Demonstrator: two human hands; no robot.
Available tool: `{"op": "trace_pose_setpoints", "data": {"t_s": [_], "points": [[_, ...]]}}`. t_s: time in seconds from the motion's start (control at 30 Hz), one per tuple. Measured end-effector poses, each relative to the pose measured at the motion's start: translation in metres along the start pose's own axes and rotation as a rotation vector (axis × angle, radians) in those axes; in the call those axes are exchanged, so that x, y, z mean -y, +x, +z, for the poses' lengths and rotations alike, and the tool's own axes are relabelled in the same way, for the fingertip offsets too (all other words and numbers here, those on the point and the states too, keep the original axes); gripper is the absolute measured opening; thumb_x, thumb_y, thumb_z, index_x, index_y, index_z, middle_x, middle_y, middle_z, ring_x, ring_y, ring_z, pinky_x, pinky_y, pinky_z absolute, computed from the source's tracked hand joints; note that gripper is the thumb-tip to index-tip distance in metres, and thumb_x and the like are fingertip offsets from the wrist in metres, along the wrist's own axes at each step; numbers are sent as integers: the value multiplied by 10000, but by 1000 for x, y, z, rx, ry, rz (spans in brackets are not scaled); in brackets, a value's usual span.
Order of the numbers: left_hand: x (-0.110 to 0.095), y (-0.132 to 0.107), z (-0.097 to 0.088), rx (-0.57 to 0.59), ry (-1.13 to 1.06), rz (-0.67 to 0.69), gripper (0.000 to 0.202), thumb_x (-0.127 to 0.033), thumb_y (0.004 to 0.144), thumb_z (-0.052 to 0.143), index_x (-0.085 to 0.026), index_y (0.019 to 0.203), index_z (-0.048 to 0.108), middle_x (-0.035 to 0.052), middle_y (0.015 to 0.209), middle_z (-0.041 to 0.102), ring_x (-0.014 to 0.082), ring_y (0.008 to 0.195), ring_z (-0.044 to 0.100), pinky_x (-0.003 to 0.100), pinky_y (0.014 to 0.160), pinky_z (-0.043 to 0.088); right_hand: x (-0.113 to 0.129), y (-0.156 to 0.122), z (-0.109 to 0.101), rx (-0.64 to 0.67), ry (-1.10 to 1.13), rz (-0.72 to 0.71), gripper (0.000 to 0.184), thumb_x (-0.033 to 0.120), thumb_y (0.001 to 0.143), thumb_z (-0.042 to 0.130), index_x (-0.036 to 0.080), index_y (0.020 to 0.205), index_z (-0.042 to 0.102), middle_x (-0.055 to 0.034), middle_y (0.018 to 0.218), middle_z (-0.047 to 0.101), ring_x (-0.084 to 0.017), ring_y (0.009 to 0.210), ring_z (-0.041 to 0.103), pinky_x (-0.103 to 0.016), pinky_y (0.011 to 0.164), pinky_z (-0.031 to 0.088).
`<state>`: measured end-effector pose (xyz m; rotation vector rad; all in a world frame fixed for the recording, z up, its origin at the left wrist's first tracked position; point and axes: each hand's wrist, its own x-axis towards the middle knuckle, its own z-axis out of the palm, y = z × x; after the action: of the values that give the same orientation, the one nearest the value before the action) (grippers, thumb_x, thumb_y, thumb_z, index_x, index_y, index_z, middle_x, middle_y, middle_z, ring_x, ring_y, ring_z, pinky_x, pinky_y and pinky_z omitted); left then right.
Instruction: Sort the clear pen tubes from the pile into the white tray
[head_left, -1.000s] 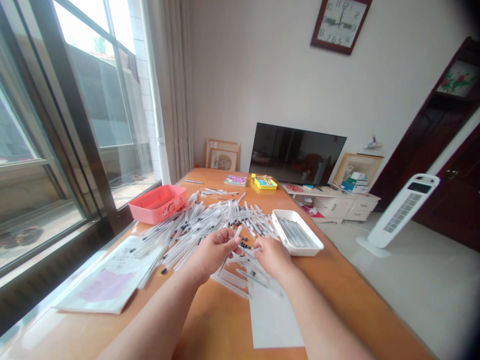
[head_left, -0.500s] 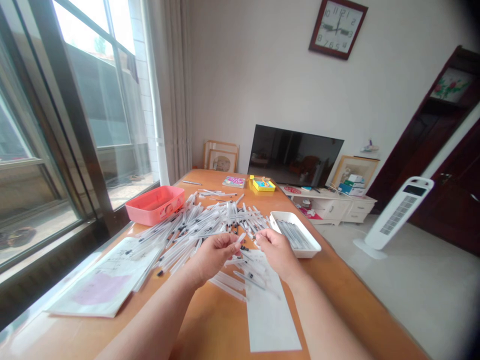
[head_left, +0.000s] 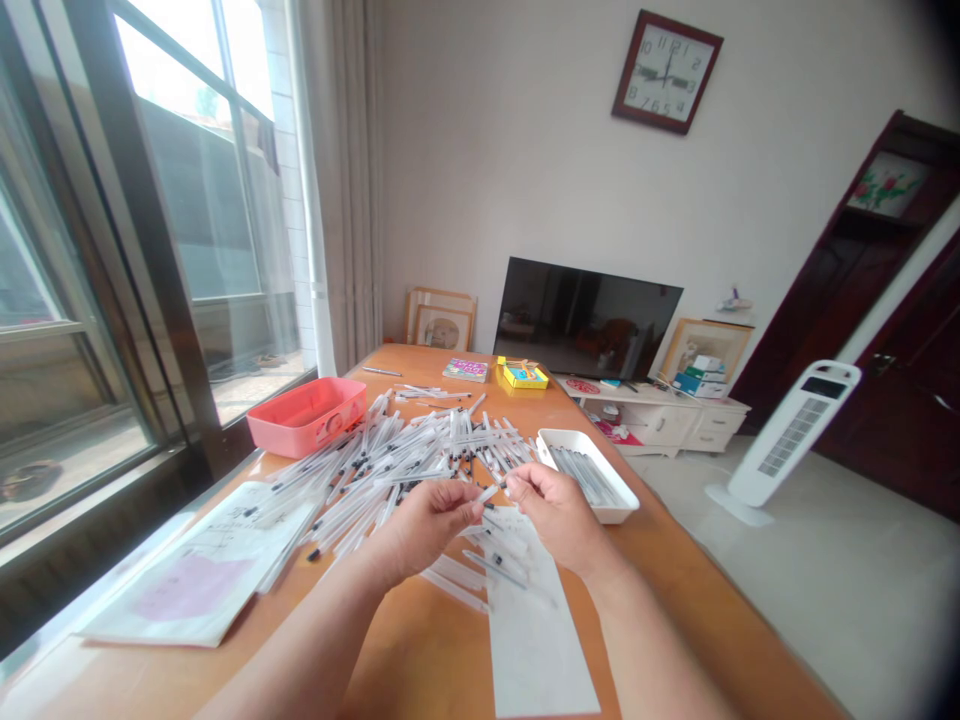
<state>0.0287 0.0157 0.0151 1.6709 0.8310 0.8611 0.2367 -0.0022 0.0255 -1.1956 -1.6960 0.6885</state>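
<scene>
My left hand [head_left: 439,518] is closed in a pinch on a translucent plastic pen barrel [head_left: 487,494], whose end points toward my right hand. My right hand [head_left: 553,508] has thumb and forefinger pressed together on a small dark piece at the barrel's end; its kind is too small to make out. Just beyond both hands spreads a heap of clear pen barrels [head_left: 420,450], many with black ends. Under and between my wrists lies a white paper strip [head_left: 536,640], with a few loose pen parts on its upper end.
A white tray [head_left: 626,505] holding several grey pens stands right of my right hand. A red plastic basket [head_left: 270,437] sits left of the heap. A booklet [head_left: 187,590] lies front left. Farther back are a yellow box [head_left: 525,378] and a pink booklet [head_left: 466,370].
My hands have come closer together, so the barrel in my left hand now meets the small piece at my right fingertips. The view has shifted slightly.
</scene>
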Motion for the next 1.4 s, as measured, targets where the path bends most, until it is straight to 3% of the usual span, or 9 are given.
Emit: {"op": "trace_pose_setpoints", "data": {"t_s": [0.2,0.63,1.4], "points": [[3,2,-1,51,32,18,357,-472,869,612,-136,915,723,45,843,650,164,787,544,272,739,415,0,1,1,4,-57,-48,235,369,934,515,192,836,633,5,758,595,-148,714,508,-260,652,406],[-1,0,-1,93,43,-1,333,-436,873,623,-132,952,733,29,787,633,140,719,492,251,670,375,3,-2,2,16,-104,-70,210,302,927,514,193,754,562,22,710,563,-137,697,508,-246,626,386],[-2,-2,1,81,41,0,318,-427,871,618,-138,929,735,23,771,616,136,710,478,256,665,368,4,-3,4,29,-72,-28,240,362,928,511,200,757,558,15,709,573,-144,689,506,-244,617,393]]}}
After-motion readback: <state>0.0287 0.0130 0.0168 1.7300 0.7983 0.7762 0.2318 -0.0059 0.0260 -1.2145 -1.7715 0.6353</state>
